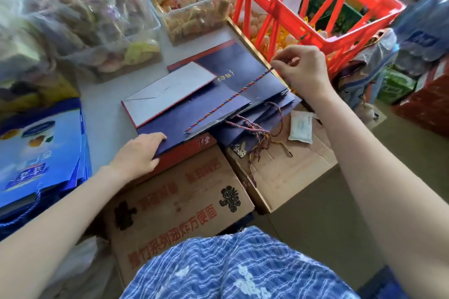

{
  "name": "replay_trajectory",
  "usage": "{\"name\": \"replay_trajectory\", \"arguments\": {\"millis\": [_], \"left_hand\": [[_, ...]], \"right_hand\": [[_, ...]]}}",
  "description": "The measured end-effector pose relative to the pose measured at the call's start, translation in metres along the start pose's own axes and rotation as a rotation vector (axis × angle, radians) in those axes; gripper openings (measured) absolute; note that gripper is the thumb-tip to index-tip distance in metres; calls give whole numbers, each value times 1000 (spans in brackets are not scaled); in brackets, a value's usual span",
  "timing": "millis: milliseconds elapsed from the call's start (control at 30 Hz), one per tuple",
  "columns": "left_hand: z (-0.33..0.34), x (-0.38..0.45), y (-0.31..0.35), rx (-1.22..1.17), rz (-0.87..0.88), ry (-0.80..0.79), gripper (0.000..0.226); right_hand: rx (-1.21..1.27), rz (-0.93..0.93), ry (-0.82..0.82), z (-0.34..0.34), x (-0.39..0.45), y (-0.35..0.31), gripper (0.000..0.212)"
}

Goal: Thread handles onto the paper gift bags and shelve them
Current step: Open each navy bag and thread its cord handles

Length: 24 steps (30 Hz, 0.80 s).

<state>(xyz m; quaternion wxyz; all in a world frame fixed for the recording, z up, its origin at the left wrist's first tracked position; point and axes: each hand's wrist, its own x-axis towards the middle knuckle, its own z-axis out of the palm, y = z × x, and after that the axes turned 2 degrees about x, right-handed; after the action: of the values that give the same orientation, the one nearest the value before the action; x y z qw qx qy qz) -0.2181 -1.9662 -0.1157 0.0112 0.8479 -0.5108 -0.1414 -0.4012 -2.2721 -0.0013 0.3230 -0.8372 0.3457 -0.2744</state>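
Note:
A stack of flat navy paper gift bags (194, 107) lies on the grey table top and over the cardboard boxes. My left hand (139, 153) rests on the near left corner of the top bag, fingers fairly straight. My right hand (302, 68) pinches the far end of a multicoloured twisted cord (233, 97) and holds it taut; the cord runs diagonally down to the near edge of the top bag. More cords (257, 136) trail loose from the bags underneath, at the right.
Cardboard boxes (184, 192) stand in front of me. A red plastic crate (315, 2) is at the back right, clear snack tubs (92, 19) at the back left. Blue printed gift bags (41, 148) are stacked at the left. A small white packet (301, 126) lies on the right box.

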Motion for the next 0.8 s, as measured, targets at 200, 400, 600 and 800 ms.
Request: {"name": "replay_trajectory", "arguments": {"millis": [200,400,600,800], "left_hand": [[12,30,32,-2,-48,-170,71],[30,51,61,144,-121,-301,70],[9,58,55,150,-7,-209,34],[-17,35,86,-84,41,-41,34]], "right_hand": [[152,-49,-73,31,-14,-20,9],[583,263,105,20,-29,-14,24],[343,593,-226,61,-81,19,22],[247,616,-364,139,-85,3,29]]}}
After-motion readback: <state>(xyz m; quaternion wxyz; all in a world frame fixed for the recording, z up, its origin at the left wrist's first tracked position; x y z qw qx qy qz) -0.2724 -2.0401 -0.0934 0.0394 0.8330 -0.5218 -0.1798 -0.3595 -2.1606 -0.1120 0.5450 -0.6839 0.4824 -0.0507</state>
